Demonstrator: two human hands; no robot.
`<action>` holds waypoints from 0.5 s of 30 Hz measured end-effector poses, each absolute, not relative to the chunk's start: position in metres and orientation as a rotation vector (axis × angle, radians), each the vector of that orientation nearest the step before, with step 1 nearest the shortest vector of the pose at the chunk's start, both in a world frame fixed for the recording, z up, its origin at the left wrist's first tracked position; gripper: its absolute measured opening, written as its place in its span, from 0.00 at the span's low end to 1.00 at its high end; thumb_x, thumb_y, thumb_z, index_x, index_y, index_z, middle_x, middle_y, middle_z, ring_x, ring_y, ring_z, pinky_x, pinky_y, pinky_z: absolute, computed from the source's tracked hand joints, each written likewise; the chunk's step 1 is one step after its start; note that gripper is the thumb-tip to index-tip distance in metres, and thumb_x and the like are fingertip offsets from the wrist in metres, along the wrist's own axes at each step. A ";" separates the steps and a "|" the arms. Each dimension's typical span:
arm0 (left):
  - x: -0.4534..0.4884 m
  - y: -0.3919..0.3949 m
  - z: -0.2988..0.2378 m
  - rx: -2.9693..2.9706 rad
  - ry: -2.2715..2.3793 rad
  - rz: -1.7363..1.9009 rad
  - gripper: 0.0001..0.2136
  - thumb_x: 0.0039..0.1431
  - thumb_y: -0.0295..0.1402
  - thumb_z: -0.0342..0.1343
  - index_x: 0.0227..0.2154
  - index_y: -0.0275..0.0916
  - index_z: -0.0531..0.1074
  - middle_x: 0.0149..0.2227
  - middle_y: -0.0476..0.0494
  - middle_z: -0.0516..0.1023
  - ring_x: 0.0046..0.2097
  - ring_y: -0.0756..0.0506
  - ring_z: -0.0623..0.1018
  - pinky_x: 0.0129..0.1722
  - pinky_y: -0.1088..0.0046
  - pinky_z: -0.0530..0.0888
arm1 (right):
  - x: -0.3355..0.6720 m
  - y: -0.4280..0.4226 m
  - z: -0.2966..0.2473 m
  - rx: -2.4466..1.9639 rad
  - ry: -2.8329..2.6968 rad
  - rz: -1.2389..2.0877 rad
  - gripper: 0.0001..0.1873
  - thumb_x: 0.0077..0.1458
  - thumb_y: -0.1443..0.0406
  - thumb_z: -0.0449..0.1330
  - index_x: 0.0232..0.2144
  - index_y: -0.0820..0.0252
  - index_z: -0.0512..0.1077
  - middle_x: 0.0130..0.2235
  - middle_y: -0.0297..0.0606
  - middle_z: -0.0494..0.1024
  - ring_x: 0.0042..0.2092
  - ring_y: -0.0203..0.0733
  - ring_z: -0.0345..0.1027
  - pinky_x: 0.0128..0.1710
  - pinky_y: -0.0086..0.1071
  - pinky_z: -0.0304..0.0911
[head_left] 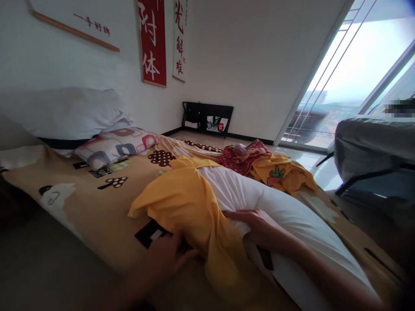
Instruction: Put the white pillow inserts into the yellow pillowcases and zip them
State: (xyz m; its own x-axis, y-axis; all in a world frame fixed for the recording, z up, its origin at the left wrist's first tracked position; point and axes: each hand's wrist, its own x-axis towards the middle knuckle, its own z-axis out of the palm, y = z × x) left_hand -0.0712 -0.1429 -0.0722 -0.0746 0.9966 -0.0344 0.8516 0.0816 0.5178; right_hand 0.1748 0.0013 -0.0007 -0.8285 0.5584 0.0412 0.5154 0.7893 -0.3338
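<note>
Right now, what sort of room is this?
Most likely a bedroom in a home. A low bed with cartoon-print bedding fills the view, pillows lie against the wall, and the person's right hand rests on a white pillow partly under a yellow cover. Red scrolls hang above.

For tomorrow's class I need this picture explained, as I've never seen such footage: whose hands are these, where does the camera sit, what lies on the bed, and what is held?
There is no machine here. One camera worn on a person's head looks forward and down, so both hands are that person's own. The right hand grips a long white pillow lying on the patterned bed sheet. A yellow cover sits partly over the pillow's far end. The left hand, blurred, touches the cover's edge. A patterned pillow lies further back.
</note>
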 end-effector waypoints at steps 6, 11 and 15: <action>-0.052 -0.108 -0.087 1.799 1.817 0.948 0.11 0.59 0.39 0.52 0.41 0.40 0.70 0.43 0.41 0.77 0.44 0.41 0.75 0.42 0.66 0.70 | 0.174 -0.005 0.000 -0.921 -2.805 0.448 0.43 0.32 0.75 0.50 0.54 0.48 0.71 0.44 0.34 0.79 0.46 0.46 0.73 0.43 0.33 0.65; -0.044 -0.107 -0.079 1.915 1.778 1.016 0.11 0.62 0.34 0.46 0.39 0.41 0.72 0.43 0.42 0.77 0.45 0.43 0.74 0.47 0.65 0.69 | 0.174 -0.005 0.001 -0.942 -2.793 0.415 0.41 0.34 0.74 0.49 0.53 0.47 0.71 0.45 0.32 0.79 0.47 0.44 0.73 0.43 0.30 0.64; -0.041 -0.130 -0.068 1.890 1.835 0.788 0.11 0.62 0.36 0.46 0.36 0.42 0.74 0.34 0.43 0.78 0.35 0.44 0.76 0.36 0.68 0.71 | 0.167 0.000 0.002 -0.978 -2.866 0.279 0.42 0.35 0.74 0.49 0.56 0.47 0.68 0.41 0.33 0.80 0.44 0.43 0.73 0.39 0.29 0.61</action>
